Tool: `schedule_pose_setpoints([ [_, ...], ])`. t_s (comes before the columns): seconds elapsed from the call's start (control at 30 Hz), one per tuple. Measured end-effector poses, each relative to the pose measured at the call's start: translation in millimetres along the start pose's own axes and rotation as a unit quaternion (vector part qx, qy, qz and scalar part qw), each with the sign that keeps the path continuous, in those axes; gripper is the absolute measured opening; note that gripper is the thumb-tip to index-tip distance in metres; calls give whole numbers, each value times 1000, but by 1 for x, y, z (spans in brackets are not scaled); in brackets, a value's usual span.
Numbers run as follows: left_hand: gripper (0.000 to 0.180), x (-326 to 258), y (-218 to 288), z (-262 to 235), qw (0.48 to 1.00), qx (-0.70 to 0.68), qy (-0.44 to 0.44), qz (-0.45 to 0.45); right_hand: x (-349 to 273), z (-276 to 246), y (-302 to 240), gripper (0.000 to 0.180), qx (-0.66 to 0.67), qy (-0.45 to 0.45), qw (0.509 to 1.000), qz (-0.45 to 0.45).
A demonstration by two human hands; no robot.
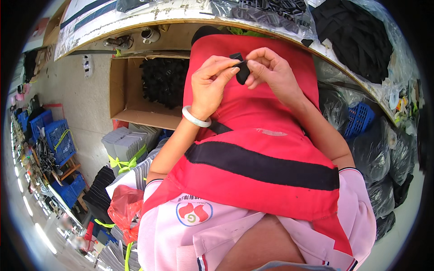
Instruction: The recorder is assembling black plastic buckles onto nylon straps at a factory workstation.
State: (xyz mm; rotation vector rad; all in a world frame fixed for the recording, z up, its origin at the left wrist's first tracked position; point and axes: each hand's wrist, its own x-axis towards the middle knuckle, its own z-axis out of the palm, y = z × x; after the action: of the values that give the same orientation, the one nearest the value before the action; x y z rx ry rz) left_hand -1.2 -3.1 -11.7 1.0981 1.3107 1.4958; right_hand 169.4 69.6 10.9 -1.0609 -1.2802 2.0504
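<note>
Over the red apron [253, 108] on my lap, my two hands hold a small black piece of webbing strap [243, 73] between them. My left hand [212, 81], with a pale bangle on its wrist, pinches the piece from its left side. From the right, the thumb and fingertips of my right hand [273, 72] close on the strap's edge. A short black end sticks up above the left fingertips. Whether a buckle is threaded on the strap is too small to tell.
An open cardboard box [149, 118] of black pieces stands left of my lap. The worktable [181, 14] ahead carries plastic buckles [275, 13] in clear bags and a heap of black straps [352, 38]. Grey stacks [124, 143] tied with green strips lie at left, bagged goods [370, 149] at right.
</note>
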Motion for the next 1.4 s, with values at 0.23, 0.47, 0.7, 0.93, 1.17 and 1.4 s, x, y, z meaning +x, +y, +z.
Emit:
schedule_pose_setpoints([
  [0.23,19,-4,7,-8,997,21,-76,18,6,-20,-14,18,-61,-110,988,87],
  [0.47,19,-9,19,-9,994,30,-89,46,5,-9,-7,14,-61,-51,997,-7],
  [0.7,18,-21,41,-80,958,203,-188,-73,17,8,25,23,-54,-100,991,-65],
  [0.93,43,-32,40,-162,862,461,-38,-208,17,-3,31,21,-339,-210,917,-18],
  [1.17,39,138,79,25,922,300,-220,104,38,-34,64,15,-271,-178,946,-2],
  [1.4,67,327,-39,114,797,537,-130,244,60,-66,98,16,-258,-139,956,11],
])
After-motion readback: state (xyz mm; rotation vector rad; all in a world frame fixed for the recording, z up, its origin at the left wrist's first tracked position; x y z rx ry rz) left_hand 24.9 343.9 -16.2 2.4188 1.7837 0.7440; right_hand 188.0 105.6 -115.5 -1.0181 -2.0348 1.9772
